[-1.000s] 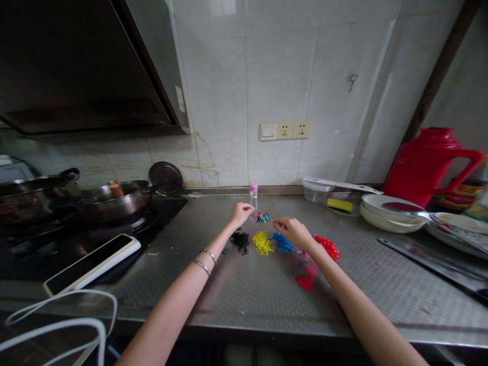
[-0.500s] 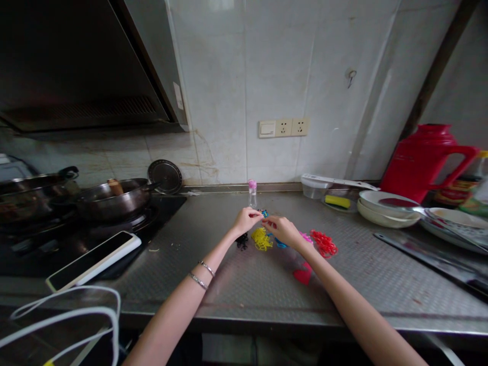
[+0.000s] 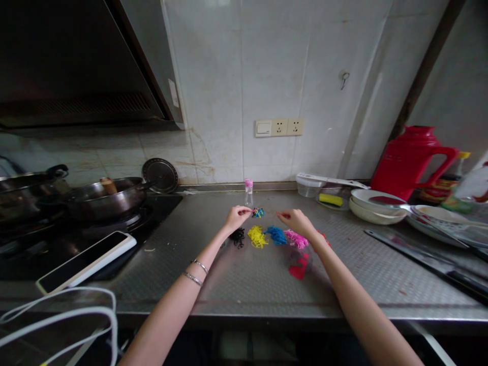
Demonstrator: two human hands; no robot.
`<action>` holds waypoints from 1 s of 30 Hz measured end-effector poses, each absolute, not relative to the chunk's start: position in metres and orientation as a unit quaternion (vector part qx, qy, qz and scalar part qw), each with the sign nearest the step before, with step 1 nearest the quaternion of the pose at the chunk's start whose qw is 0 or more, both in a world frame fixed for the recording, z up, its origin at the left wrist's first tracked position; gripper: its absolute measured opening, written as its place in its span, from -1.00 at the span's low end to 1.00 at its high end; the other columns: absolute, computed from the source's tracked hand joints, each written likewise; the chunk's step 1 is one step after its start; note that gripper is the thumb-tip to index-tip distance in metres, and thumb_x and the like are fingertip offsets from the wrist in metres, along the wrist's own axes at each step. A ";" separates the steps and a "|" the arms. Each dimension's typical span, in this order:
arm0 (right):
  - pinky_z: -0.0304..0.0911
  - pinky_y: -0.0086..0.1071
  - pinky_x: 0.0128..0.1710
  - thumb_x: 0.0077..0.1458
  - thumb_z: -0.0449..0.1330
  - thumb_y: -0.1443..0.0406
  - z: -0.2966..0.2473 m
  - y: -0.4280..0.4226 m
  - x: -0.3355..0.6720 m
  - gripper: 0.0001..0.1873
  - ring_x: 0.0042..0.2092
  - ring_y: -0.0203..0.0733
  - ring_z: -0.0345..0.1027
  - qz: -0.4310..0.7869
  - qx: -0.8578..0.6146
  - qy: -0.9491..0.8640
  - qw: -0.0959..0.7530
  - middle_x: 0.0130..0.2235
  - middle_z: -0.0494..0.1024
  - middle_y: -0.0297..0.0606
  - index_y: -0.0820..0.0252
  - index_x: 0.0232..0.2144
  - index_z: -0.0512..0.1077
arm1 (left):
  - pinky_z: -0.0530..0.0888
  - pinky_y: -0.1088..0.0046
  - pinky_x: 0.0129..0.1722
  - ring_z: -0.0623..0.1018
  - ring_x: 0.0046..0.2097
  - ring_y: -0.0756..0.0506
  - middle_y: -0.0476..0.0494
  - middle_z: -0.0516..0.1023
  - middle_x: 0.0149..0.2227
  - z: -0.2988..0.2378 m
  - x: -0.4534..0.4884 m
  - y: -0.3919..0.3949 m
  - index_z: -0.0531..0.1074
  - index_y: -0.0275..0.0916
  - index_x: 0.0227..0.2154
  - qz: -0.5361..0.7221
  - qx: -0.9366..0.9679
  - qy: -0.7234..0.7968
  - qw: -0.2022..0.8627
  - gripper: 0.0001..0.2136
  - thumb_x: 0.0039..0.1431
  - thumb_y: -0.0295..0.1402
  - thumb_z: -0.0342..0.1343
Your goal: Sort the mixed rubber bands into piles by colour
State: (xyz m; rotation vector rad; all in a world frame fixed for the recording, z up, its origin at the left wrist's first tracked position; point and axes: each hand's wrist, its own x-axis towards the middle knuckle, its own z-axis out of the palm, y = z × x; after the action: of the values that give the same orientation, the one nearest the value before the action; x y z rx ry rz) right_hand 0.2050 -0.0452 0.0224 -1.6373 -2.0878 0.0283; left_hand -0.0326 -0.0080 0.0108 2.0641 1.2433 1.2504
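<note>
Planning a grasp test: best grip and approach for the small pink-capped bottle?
Likely best: pinch the pink-capped bottle by its clear body, just under the cap, coming from the right. It stands upright and slim, with the tiled wall behind and the left hand and mixed-colour pile in front.

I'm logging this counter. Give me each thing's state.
Left hand: pinched, contents unclear
Right hand: pinched, contents unclear
Bottle: upright, pink cap on
Black bands: heaped
Yellow bands: heaped
Blue bands: heaped
Pink bands: heaped
Mixed bands: heaped
Red bands: partly hidden
Pan: uncovered
Phone: screen dark
Sponge: lying flat
Flask: upright
Sockets: unused
</note>
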 end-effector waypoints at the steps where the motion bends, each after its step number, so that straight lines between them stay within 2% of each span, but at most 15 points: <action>1: 0.02 -0.50 -0.52 0.07 -0.14 0.01 0.023 -0.044 0.216 -0.47 -0.46 -0.28 0.30 0.000 -0.626 -0.745 0.232 -0.51 0.48 -0.22 0.20 -0.47 0.49 | 0.34 0.52 -0.34 0.42 -0.37 0.00 -0.14 0.52 -0.40 0.010 -0.037 -0.005 0.51 -0.33 -0.38 0.455 0.731 0.458 0.221 -0.82 -0.03 -0.39 0.06; 5: 0.08 -0.45 -0.49 0.03 -0.07 0.04 0.020 -0.042 0.255 -0.53 -0.38 -0.16 0.38 0.004 -0.700 -0.696 0.158 -0.45 0.50 -0.11 0.19 -0.47 0.51 | 0.36 0.52 -0.35 0.46 -0.33 -0.02 -0.15 0.54 -0.36 0.010 -0.051 0.003 0.50 -0.33 -0.37 0.465 0.670 0.514 0.267 -0.81 -0.02 -0.45 0.02; 9: 0.16 -0.39 -0.43 -0.06 0.04 0.09 0.018 -0.045 0.273 -0.65 -0.31 -0.09 0.40 0.013 -0.736 -0.664 0.128 -0.35 0.51 -0.06 0.14 -0.38 0.53 | 0.36 0.54 -0.42 0.46 -0.36 -0.01 -0.13 0.55 -0.39 0.011 -0.061 0.007 0.50 -0.31 -0.32 0.455 0.633 0.564 0.274 -0.78 -0.03 -0.47 0.00; 13: 0.19 -0.37 -0.41 -0.14 0.11 0.18 0.019 -0.047 0.275 -0.71 -0.30 -0.07 0.40 0.017 -0.741 -0.658 0.133 -0.33 0.52 -0.08 0.10 -0.36 0.53 | 0.35 0.56 -0.44 0.45 -0.38 0.01 -0.14 0.54 -0.39 0.010 -0.069 0.009 0.49 -0.32 -0.32 0.463 0.612 0.577 0.280 -0.76 -0.05 -0.50 -0.02; 20: 0.19 -0.44 -0.39 -0.08 0.05 0.20 0.024 -0.032 0.254 -0.69 -0.26 -0.15 0.40 0.028 -0.702 -0.687 0.185 -0.31 0.54 -0.19 0.09 -0.30 0.51 | 0.34 0.56 -0.44 0.44 -0.40 0.02 -0.14 0.54 -0.38 0.011 -0.073 0.011 0.50 -0.32 -0.33 0.471 0.590 0.588 0.289 -0.74 -0.06 -0.51 -0.04; 30: 0.21 -0.42 -0.30 -0.01 0.00 0.24 0.022 0.008 0.184 -0.67 -0.17 -0.15 0.37 0.031 -0.644 -0.741 0.188 -0.20 0.52 -0.22 0.07 -0.22 0.47 | 0.32 0.57 -0.46 0.43 -0.43 0.03 -0.12 0.53 -0.44 0.007 -0.069 0.009 0.51 -0.32 -0.36 0.454 0.614 0.583 0.277 -0.76 -0.07 -0.51 -0.03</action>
State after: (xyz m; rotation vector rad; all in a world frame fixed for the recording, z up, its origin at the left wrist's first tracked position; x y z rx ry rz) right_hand 0.1840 0.0079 0.0217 -1.8131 -2.0833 0.0860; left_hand -0.0687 0.0091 0.0068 1.6483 1.5666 1.2188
